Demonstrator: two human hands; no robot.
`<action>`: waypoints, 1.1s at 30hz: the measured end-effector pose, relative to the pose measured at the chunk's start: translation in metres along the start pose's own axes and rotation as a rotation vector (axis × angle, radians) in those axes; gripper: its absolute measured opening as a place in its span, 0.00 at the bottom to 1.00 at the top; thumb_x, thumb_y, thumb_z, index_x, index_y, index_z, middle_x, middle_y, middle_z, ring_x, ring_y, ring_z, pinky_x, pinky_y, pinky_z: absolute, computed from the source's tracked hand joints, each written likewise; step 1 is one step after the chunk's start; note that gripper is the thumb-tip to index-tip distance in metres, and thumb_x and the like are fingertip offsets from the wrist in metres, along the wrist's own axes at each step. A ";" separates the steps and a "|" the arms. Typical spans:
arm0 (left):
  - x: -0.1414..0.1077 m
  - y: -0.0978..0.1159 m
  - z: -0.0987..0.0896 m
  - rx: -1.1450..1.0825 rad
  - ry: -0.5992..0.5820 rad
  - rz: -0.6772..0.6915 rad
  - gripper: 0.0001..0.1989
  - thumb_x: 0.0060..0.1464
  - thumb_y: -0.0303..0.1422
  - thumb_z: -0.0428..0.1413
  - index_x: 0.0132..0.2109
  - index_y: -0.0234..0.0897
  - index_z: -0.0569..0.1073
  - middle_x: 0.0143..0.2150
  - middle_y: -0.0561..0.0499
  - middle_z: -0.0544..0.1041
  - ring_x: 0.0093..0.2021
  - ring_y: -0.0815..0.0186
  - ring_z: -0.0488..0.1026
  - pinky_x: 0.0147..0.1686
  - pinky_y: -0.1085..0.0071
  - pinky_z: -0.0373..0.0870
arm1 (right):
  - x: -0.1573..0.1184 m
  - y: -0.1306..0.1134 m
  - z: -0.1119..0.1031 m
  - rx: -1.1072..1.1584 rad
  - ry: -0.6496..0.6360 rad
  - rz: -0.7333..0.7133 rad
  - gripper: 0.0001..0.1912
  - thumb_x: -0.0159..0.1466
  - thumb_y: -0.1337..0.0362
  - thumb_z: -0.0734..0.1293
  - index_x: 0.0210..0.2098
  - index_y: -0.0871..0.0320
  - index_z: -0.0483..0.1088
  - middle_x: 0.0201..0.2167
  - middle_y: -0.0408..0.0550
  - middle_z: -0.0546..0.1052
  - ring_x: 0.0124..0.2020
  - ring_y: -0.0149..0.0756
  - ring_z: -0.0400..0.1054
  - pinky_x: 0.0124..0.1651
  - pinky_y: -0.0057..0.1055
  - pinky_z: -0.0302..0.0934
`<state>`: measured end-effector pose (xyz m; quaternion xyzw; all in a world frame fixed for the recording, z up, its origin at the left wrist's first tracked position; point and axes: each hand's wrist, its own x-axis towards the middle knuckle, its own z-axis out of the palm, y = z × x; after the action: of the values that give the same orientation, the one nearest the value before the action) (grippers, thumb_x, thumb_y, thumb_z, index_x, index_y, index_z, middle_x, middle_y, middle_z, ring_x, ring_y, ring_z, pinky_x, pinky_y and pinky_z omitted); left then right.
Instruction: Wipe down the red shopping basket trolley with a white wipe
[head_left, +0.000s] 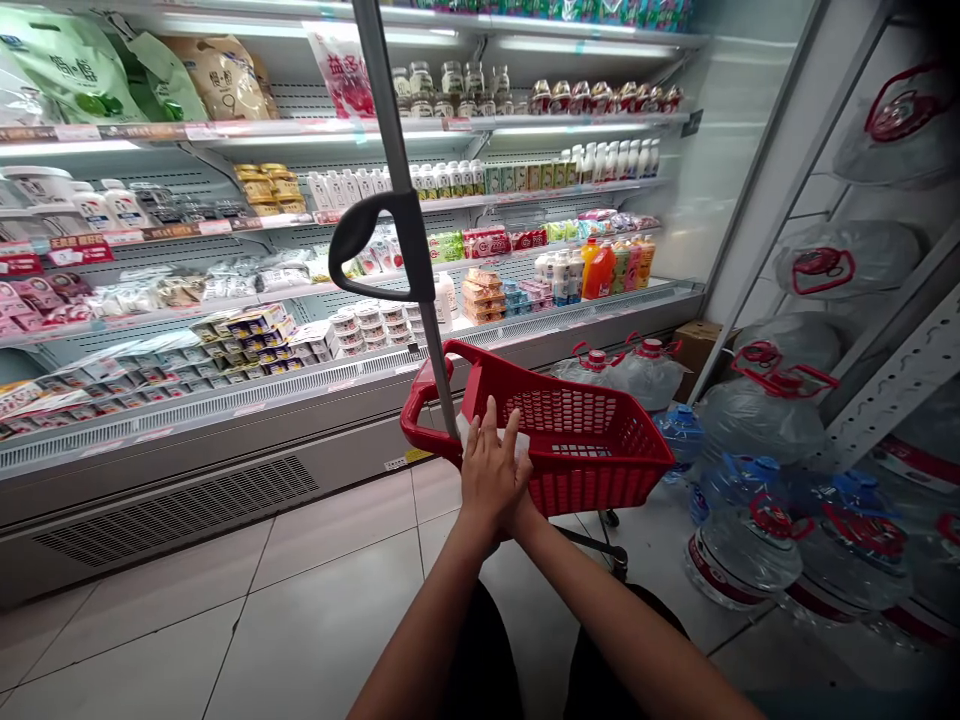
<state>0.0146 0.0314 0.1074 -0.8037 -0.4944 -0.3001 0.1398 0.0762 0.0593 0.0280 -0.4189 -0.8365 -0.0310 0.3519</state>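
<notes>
My left hand (489, 478) is in front, palm turned away, its fingers stretched out and spread. Behind it is my right hand (520, 492), mostly covered, wrists close together. A crumpled white tissue (523, 441) shows beyond the left fingers, pressed between the palms and seemingly held by the right hand; its full shape is hidden. Just past both hands stands a red plastic shopping cart basket (600, 410) with a mesh-like wall. From the basket's left end a grey pole (442, 375) rises to a dark loop handle (416, 245).
A refrigerated display case (315, 430) with stocked shelves runs along the left and front. Orange juice bottles (598, 270) stand on a lower shelf. On the right, large water jugs (739, 560) with red handles crowd the floor and a rack. Pale tiles (322, 620) cover the floor.
</notes>
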 end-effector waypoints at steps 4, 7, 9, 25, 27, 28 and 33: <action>-0.003 -0.015 0.001 0.000 -0.030 -0.005 0.33 0.67 0.32 0.47 0.76 0.39 0.51 0.79 0.45 0.46 0.77 0.54 0.48 0.75 0.47 0.45 | -0.005 0.006 0.002 -0.026 0.048 0.108 0.28 0.76 0.61 0.53 0.74 0.49 0.53 0.68 0.51 0.69 0.70 0.48 0.59 0.70 0.54 0.56; -0.005 -0.028 0.005 -0.005 -0.040 0.006 0.33 0.67 0.33 0.47 0.75 0.36 0.51 0.79 0.43 0.49 0.77 0.57 0.48 0.75 0.51 0.46 | -0.032 0.035 -0.013 -0.056 0.122 0.081 0.29 0.74 0.69 0.54 0.73 0.57 0.56 0.66 0.53 0.71 0.67 0.44 0.63 0.70 0.48 0.58; -0.005 -0.034 0.008 0.016 -0.035 0.017 0.31 0.67 0.34 0.47 0.74 0.35 0.54 0.79 0.43 0.49 0.77 0.58 0.49 0.76 0.52 0.43 | -0.058 0.062 -0.028 -0.119 0.151 0.047 0.33 0.71 0.73 0.54 0.74 0.58 0.52 0.68 0.53 0.69 0.67 0.44 0.63 0.69 0.47 0.58; -0.032 -0.002 0.050 0.106 -0.155 0.113 0.35 0.69 0.39 0.44 0.77 0.31 0.46 0.79 0.47 0.44 0.79 0.62 0.39 0.77 0.55 0.30 | -0.077 0.070 -0.030 -0.205 0.162 0.151 0.35 0.70 0.69 0.55 0.76 0.61 0.48 0.68 0.57 0.68 0.67 0.48 0.63 0.70 0.52 0.58; -0.030 -0.007 0.050 0.113 -0.159 0.127 0.35 0.70 0.38 0.43 0.77 0.32 0.44 0.79 0.49 0.43 0.79 0.64 0.39 0.77 0.56 0.30 | -0.072 0.068 -0.026 -0.192 0.168 0.136 0.34 0.70 0.70 0.55 0.75 0.62 0.51 0.66 0.58 0.71 0.66 0.49 0.64 0.69 0.51 0.59; -0.029 -0.011 0.050 0.115 -0.162 0.137 0.35 0.70 0.38 0.43 0.78 0.33 0.43 0.79 0.50 0.43 0.79 0.64 0.39 0.77 0.57 0.29 | -0.074 0.073 -0.027 -0.194 0.162 0.122 0.34 0.70 0.70 0.54 0.75 0.62 0.51 0.65 0.58 0.71 0.66 0.49 0.65 0.69 0.51 0.59; -0.017 -0.034 0.050 0.113 -0.177 0.163 0.36 0.70 0.38 0.43 0.78 0.36 0.39 0.79 0.51 0.42 0.79 0.64 0.40 0.77 0.56 0.30 | -0.120 0.128 -0.060 -0.266 0.124 0.123 0.36 0.69 0.72 0.53 0.76 0.58 0.48 0.66 0.54 0.71 0.65 0.47 0.65 0.70 0.50 0.58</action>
<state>-0.0039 0.0611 0.0555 -0.8554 -0.4540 -0.1876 0.1645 0.2502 0.0399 -0.0317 -0.5097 -0.7744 -0.1457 0.3454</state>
